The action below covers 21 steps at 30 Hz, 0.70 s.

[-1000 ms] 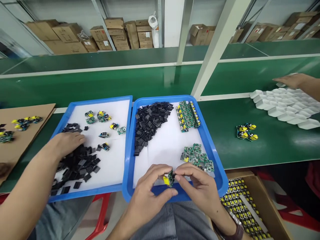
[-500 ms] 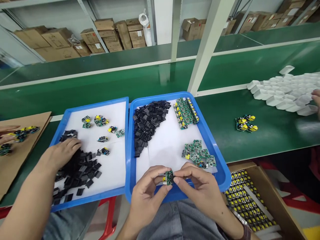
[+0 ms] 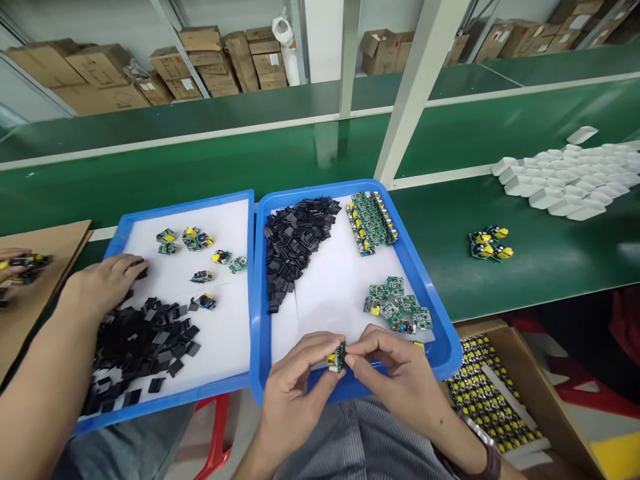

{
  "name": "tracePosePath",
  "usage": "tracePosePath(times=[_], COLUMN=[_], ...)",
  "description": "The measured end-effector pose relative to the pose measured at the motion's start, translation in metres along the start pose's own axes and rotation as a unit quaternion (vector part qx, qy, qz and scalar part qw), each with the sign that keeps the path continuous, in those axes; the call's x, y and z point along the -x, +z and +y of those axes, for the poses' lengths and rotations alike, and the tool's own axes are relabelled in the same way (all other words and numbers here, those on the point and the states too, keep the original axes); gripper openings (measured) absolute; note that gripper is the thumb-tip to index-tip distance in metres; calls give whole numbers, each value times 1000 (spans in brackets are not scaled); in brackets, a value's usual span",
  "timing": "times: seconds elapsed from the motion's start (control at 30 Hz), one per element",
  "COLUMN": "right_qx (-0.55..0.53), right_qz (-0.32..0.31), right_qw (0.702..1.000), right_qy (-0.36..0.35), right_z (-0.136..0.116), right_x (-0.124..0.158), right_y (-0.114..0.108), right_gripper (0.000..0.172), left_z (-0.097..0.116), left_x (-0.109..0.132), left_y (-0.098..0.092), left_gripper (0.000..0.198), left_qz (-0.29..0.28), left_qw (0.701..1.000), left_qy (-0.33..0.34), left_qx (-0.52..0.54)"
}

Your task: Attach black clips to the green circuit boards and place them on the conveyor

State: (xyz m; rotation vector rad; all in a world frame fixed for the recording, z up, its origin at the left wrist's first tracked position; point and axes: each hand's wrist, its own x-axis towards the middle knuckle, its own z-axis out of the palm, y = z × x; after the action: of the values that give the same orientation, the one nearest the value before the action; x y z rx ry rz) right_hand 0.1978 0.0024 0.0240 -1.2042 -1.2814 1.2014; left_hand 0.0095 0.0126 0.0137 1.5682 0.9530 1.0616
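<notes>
The green worktop carried two blue trays side by side. The right tray held a heap of black parts, a row of green boards and a loose cluster of boards. The left tray held scattered black pieces, with a co-worker's hand resting at their far edge. A cardboard box stood below the worktop on the right. Over the right tray's near edge, the left hand and right hand met, each grip pinched narrow on one small circuit board, held between the fingertips, with what looked like a yellow component on its left side.
</notes>
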Motion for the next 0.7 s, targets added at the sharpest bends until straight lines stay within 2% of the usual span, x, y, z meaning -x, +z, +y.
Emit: tracePosePath(times=[0.13,0.33,0.5,0.7], right_qx=[5,80,19,9], right_qz=[-16,-2,-23,4], right_qw=[1000,996,1000,1000], right_qy=[8,-45,-1,-19], right_z=[0,4,6,10], right_x=[-2,-1,-2,1], right_y=[-2,-2,-2,3], right_gripper=[8,9,9,6], left_z=[-3,-2,-2,-1], left_x=[0,-3,-3,-1], left_y=[0,1,1,4], left_gripper=[52,54,54,54], left_qz=[2,-6,-3,16], left_qw=[999,996,995,994], left_qy=[36,66,77,74], left_qx=[-35,-65,-62,-80])
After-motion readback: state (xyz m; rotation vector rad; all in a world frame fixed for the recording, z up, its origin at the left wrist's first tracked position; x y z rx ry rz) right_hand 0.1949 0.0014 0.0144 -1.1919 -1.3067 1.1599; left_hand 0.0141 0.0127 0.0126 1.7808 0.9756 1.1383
